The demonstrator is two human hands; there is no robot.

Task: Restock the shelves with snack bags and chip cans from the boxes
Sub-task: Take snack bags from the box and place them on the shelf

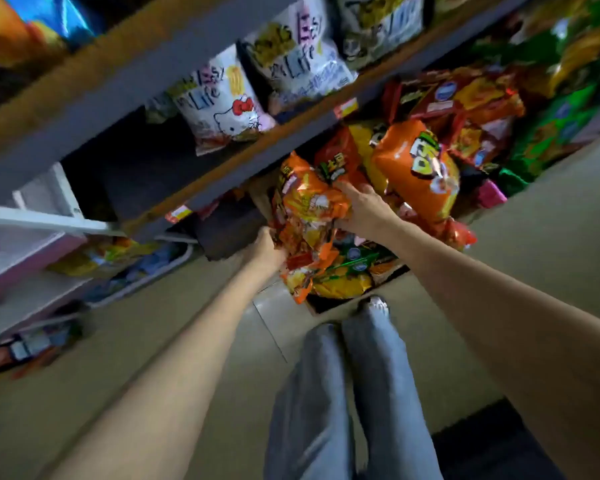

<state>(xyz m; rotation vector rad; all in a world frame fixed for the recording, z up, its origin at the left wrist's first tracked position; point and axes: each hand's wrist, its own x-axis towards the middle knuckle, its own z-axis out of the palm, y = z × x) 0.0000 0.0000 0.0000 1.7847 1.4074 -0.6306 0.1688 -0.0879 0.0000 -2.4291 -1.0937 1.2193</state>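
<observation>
Head: orange snack bags (two-handed) by shelf edge

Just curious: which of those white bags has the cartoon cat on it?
The leftmost white bag on the shelf; it shows a cat with a red bow, while its neighbours show none.

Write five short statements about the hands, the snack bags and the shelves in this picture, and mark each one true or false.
1. Both hands hold the same bundle of orange snack bags. True: the left hand takes its lower left side, the right hand its upper right side.
2. The white cartoon-cat bag lies in the box on the floor. False: it stands on a shelf above.
3. The box by the person's feet still holds bags. True.
4. The right hand's grip is on a chip can. False: it is on the bags; no can is plainly visible.
5. The person wears long sleeves. False: both forearms are bare.
</observation>
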